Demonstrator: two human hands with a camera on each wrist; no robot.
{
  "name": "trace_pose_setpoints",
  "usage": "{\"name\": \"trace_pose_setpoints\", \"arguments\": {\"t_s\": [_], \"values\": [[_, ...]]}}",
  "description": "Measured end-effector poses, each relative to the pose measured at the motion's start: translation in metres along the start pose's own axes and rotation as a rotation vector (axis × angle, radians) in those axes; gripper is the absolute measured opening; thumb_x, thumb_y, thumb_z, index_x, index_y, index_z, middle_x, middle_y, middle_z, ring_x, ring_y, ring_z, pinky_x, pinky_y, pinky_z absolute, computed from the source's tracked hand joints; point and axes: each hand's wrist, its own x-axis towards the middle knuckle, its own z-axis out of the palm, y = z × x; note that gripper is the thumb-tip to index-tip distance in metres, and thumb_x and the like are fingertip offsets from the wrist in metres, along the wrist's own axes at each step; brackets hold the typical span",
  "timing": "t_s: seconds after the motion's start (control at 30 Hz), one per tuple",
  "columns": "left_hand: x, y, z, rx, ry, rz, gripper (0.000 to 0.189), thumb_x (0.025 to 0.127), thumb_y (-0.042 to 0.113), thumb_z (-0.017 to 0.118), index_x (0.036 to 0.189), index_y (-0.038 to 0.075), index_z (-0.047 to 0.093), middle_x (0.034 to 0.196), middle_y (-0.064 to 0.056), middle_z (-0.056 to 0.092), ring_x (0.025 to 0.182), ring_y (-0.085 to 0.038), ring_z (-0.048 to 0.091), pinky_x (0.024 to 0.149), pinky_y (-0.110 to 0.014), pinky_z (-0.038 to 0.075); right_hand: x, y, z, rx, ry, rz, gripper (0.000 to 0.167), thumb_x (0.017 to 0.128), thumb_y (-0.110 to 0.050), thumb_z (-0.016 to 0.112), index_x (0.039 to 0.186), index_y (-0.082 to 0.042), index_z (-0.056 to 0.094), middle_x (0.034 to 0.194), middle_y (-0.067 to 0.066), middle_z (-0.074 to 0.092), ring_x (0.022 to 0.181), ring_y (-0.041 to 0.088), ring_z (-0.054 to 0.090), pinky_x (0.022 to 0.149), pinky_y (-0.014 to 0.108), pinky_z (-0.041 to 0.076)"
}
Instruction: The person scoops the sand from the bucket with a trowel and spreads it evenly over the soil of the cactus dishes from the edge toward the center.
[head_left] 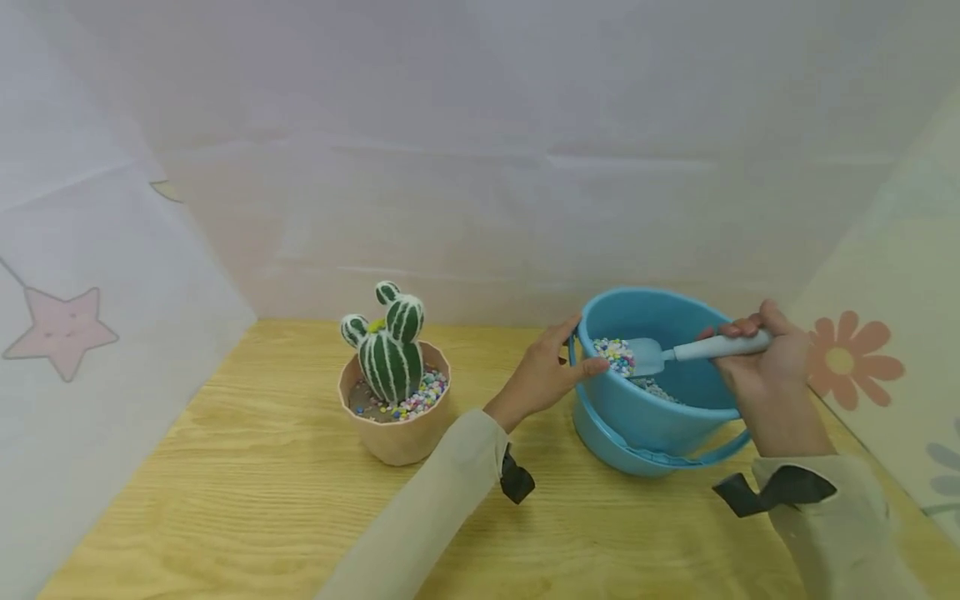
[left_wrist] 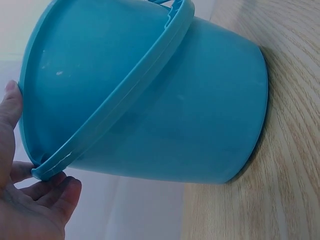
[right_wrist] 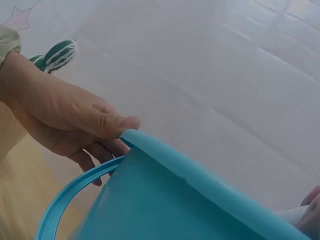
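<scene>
A blue bucket (head_left: 637, 417) stands on the wooden table, its handle lowered along the near side. At its left, my left hand (head_left: 542, 371) holds the rim, thumb on top and fingers against the outer wall, as the left wrist view of the bucket (left_wrist: 200, 105) also shows. My right hand (head_left: 772, 358) grips the white handle of a small shovel (head_left: 720, 347) over the bucket's right side. Its pale blade points left inside the bucket and bears small multicoloured pebbles (head_left: 613, 354). Grey gravel (head_left: 654, 388) shows lower down within the bucket.
Left of the bucket stands a peach-coloured pot (head_left: 401, 437) with a green cactus (head_left: 392, 367) and multicoloured pebbles around part of its base. Pale cloth walls, printed with a star (head_left: 63, 329) and a flower (head_left: 840, 361), border the wooden table (head_left: 247, 467).
</scene>
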Motion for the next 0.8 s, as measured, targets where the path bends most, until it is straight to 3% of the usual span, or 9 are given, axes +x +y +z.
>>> {"name": "trace_pose_setpoints", "arguments": {"t_s": [0.13,0.27,0.53,0.8], "values": [[0.0,0.0,-0.001,-0.012,-0.003,0.002,0.08,0.09,0.047,0.061,0.154,0.02,0.02,0.154,-0.005,0.031,0.125,-0.025,0.049,0.093,-0.035,0.05,-0.001,0.002,0.002,0.075,0.008,-0.012,0.035,0.101,-0.022,0.047,0.074,0.0,0.041,0.063,0.018,0.04,0.059,0.035,0.035,0.075,0.045,0.032],[-0.001,-0.001,-0.003,-0.027,-0.012,-0.015,0.08,0.09,0.048,0.06,0.154,0.022,0.019,0.154,-0.005,0.031,0.122,-0.025,0.05,0.09,-0.034,0.05,0.0,0.004,0.003,0.125,-0.003,-0.026,0.035,0.101,-0.024,0.046,0.075,-0.002,0.04,0.062,0.017,0.038,0.057,0.034,0.033,0.072,0.044,0.029],[-0.001,-0.002,-0.005,-0.016,-0.014,-0.02,0.081,0.09,0.047,0.061,0.154,0.021,0.018,0.154,-0.006,0.03,0.124,-0.027,0.05,0.093,-0.036,0.05,0.009,0.003,0.007,0.105,0.012,-0.104,0.042,0.102,-0.024,0.044,0.068,0.0,0.04,0.056,0.018,0.038,0.051,0.035,0.034,0.065,0.045,0.031],[0.001,0.003,-0.004,0.034,-0.015,0.001,0.082,0.089,0.048,0.062,0.153,0.019,0.021,0.151,-0.007,0.036,0.127,-0.023,0.047,0.099,-0.041,0.046,0.005,-0.007,0.007,0.141,-0.019,-0.115,0.045,0.102,-0.028,0.043,0.069,0.001,0.04,0.055,0.019,0.037,0.05,0.035,0.035,0.069,0.046,0.03]]}}
